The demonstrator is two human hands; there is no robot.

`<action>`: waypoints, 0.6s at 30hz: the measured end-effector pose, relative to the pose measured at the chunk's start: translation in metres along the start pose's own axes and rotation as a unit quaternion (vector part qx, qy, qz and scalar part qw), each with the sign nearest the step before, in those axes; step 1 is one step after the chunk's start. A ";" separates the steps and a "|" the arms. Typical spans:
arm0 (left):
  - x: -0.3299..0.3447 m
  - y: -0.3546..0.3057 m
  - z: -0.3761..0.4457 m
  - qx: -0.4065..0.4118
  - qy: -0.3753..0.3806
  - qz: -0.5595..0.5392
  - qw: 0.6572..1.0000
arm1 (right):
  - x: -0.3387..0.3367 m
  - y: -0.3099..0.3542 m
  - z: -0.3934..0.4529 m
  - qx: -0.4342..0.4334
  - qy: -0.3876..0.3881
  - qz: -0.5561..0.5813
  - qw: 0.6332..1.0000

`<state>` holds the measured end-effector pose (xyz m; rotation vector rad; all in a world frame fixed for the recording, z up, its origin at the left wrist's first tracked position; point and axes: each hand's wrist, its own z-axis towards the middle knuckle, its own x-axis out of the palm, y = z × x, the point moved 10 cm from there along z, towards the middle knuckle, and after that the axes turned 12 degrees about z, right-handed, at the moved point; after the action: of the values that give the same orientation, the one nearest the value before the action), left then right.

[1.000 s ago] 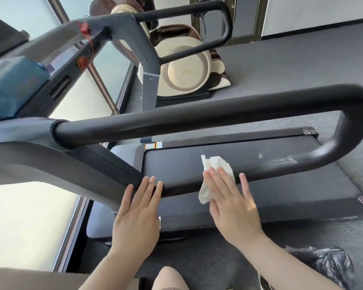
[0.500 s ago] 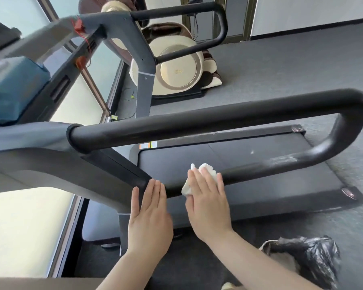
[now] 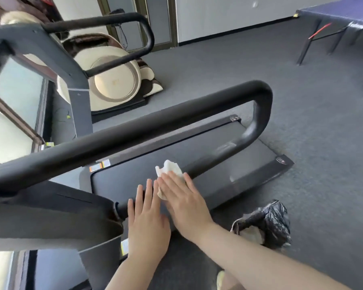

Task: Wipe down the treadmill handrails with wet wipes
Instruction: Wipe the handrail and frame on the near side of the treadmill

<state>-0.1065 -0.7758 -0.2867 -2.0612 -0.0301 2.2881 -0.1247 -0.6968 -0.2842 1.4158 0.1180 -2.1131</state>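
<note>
Two bare hands worked low on the near handrail in the head view, the only view given. The right hand (image 3: pixel 184 203) lay flat with fingers stretched, pressing a crumpled white wet wipe (image 3: pixel 169 171) against the lower black padded bar (image 3: pixel 214 162) of the near looped handrail; it pressed the wipe rather than clenching it. The left hand (image 3: pixel 148 222) rested open and flat just beside it, on the same bar near the grey treadmill frame (image 3: pixel 50 214), holding nothing.

I judged the task to be in the middle. A pale streak on the lower bar to the right of the wipe suggested that part was not finished. The upper black bar (image 3: pixel 134 130) of this handrail and the far black looped handrail (image 3: pixel 134 19) showed no sign either way, so probably they remained. A black plastic rubbish bag (image 3: pixel 270 222) stood on the grey carpet floor (image 3: pixel 302 101), near right.
</note>
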 end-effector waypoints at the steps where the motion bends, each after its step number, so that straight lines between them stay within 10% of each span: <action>1: -0.001 -0.001 0.002 0.002 0.001 -0.004 1.000 | 0.001 0.003 -0.004 -0.034 0.022 -0.015 0.999; 8: 0.001 -0.013 0.014 -0.009 -0.011 0.020 1.000 | -0.046 -0.098 0.000 0.131 -0.056 -0.018 0.990; 14: 0.012 -0.032 0.028 0.003 -0.020 -0.009 1.000 | -0.026 -0.055 -0.003 -0.031 0.010 0.008 0.999; 18: 0.004 -0.032 0.028 -0.031 -0.064 -0.024 0.997 | -0.063 -0.146 -0.001 0.114 -0.030 0.003 0.993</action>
<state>-0.1334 -0.7425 -0.2855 -1.9147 -0.1554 2.4160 -0.1820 -0.5493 -0.2649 1.4744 -0.1563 -2.2177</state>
